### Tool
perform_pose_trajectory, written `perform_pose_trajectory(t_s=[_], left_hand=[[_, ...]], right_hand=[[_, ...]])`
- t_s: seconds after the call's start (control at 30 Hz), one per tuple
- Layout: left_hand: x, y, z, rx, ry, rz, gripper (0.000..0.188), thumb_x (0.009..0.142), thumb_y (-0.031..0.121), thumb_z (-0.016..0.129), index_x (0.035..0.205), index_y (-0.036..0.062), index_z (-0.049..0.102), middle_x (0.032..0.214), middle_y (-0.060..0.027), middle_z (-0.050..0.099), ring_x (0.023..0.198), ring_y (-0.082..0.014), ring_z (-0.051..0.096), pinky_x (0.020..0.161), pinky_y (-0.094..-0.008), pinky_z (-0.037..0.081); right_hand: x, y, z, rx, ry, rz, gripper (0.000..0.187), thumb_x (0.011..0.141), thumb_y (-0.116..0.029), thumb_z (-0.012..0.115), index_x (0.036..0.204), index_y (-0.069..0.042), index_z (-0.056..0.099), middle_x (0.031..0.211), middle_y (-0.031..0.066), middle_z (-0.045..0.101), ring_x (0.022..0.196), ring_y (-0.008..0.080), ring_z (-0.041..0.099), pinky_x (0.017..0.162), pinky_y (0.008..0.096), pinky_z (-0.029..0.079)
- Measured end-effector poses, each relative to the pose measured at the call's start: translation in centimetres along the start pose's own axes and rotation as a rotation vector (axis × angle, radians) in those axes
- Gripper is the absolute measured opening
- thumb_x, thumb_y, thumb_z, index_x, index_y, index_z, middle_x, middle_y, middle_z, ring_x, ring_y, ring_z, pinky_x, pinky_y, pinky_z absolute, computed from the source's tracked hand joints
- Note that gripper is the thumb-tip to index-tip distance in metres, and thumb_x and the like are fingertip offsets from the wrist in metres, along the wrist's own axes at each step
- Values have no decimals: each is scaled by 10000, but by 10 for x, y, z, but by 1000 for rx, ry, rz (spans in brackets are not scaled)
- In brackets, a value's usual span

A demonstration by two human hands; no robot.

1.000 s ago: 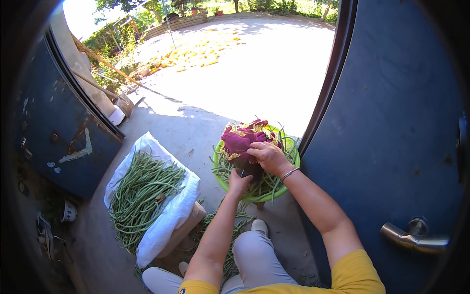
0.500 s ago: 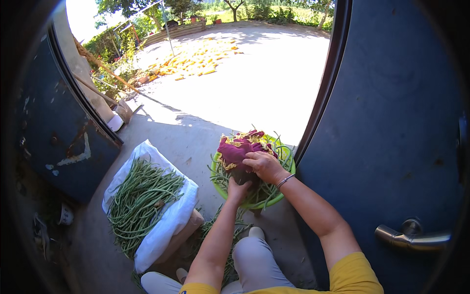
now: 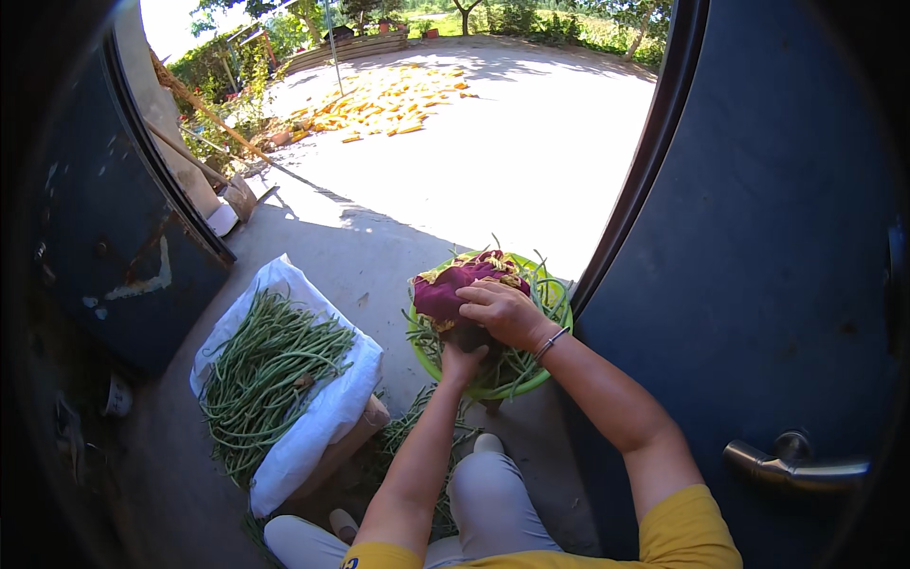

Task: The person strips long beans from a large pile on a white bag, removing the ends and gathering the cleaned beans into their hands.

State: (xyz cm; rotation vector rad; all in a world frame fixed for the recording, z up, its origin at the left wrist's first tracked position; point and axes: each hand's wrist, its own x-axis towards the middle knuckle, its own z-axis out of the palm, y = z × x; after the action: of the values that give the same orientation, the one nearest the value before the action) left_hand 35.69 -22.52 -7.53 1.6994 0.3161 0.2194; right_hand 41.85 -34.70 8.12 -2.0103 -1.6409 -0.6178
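Over a lime-green basin (image 3: pixel 427 357) I hold a maroon cloth piece (image 3: pixel 445 292) with frilly yellow trim; its exact kind is unclear. My left hand (image 3: pixel 464 361) grips its dark lower part from below, the fingers partly hidden. My right hand (image 3: pixel 510 315) lies over its right side, fingers bent against the fabric. Long green beans (image 3: pixel 519 368) fill the basin around and beneath the cloth, some poking past the rim.
Left of me stands a white sack (image 3: pixel 341 389) with many long beans (image 3: pixel 270 379) on it. More beans (image 3: pixel 408 427) lie on the floor between sack and basin. A dark door (image 3: pixel 758 237) with a metal handle (image 3: pixel 796 465) is at right. Corn cobs (image 3: pixel 389 104) are spread outside.
The maroon cloth has shifted slightly left and looks smoother and more bunched together. My right hand has moved a little left across it; the left hand keeps its grip.
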Motion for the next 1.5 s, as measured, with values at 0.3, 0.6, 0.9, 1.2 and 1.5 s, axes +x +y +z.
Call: perform_pose_trajectory(t_s=[0.3,0.6,0.9,1.2,1.5], left_hand=[[9,-29,2,7,15,43,571,639,152,729,1139,3,497,1037,-156,610,944,-285,596,831,-361,456],[-1,4,-1,-17,-4,-196,449,659,167,728,1039,-8,565,883,-127,639,691,-225,626,606,-321,502],[10,-37,0,-36,59,-33,555,654,147,732,1118,12,459,865,-130,604,538,-184,576,456,-314,471],[3,-15,-1,-99,10,-144,544,691,122,699,1138,18,407,830,-115,580,474,-176,543,406,-296,446],[2,-1,-2,-65,-5,-216,487,684,135,696,1093,-2,471,764,-104,592,460,-178,538,404,-300,433]], right_hand=[[-20,5,-1,-179,-16,34,86,697,-99,557,761,-141,594,1072,-3,583,1012,201,516,898,321,367],[-17,25,7,-212,-197,299,108,706,-75,536,761,-147,595,869,24,593,754,200,611,680,334,476],[5,12,3,63,98,114,153,715,22,504,833,-63,552,1119,92,569,934,266,587,799,337,477],[-16,6,18,321,-33,293,132,727,44,496,809,-50,538,1143,124,552,992,308,569,816,357,482],[-15,10,11,346,-11,338,148,728,57,493,820,-48,543,1157,136,550,1026,322,555,843,358,472]])
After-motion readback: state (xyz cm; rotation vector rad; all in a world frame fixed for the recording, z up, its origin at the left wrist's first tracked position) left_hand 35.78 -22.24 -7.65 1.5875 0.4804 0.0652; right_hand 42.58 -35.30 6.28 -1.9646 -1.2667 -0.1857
